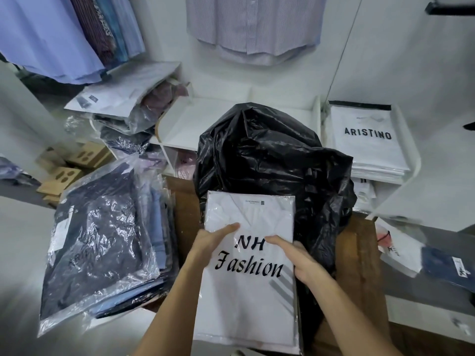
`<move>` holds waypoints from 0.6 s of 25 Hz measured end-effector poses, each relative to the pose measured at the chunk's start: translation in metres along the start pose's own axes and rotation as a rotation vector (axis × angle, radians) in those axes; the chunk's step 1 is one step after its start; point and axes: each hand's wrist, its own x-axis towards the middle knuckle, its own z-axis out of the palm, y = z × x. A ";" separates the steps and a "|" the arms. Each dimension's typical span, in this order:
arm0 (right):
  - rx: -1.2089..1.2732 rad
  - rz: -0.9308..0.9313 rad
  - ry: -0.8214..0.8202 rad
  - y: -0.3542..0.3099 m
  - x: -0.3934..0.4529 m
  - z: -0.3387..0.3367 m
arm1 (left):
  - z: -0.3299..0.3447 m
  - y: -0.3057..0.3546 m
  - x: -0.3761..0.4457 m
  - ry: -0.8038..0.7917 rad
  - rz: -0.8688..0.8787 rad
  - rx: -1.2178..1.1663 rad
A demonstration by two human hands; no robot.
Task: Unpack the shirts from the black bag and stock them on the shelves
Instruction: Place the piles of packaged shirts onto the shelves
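Observation:
A white shirt in a clear packet (250, 214), printed "NH Fashion", is held flat in front of me over a wooden table. My left hand (209, 244) grips its left edge with the thumb on top. On the right edge sits my right hand (295, 255), thumb lying across the print. Just behind the packet the crumpled black bag (272, 155) stands upright on the table, its mouth slumped. Beyond it runs a white shelf unit (205, 119) whose middle top compartment is bare.
A pile of dark and blue packed shirts (102, 240) lies at my left. More packed shirts (128, 104) are heaped on the shelf's left end. A stack of white "ARISTINO" packets (370, 145) fills the right compartment. Loose packets (421, 255) lie at right. Shirts hang above.

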 end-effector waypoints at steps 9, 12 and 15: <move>-0.035 -0.359 -0.199 -0.038 -0.087 -0.030 | 0.000 0.014 -0.101 0.071 0.416 -0.037; -0.030 -0.563 -0.197 -0.070 -0.116 -0.038 | -0.001 0.042 -0.151 0.124 0.677 -0.130; -0.005 -0.782 -0.231 -0.104 -0.128 -0.053 | 0.000 0.065 -0.169 0.145 0.888 -0.217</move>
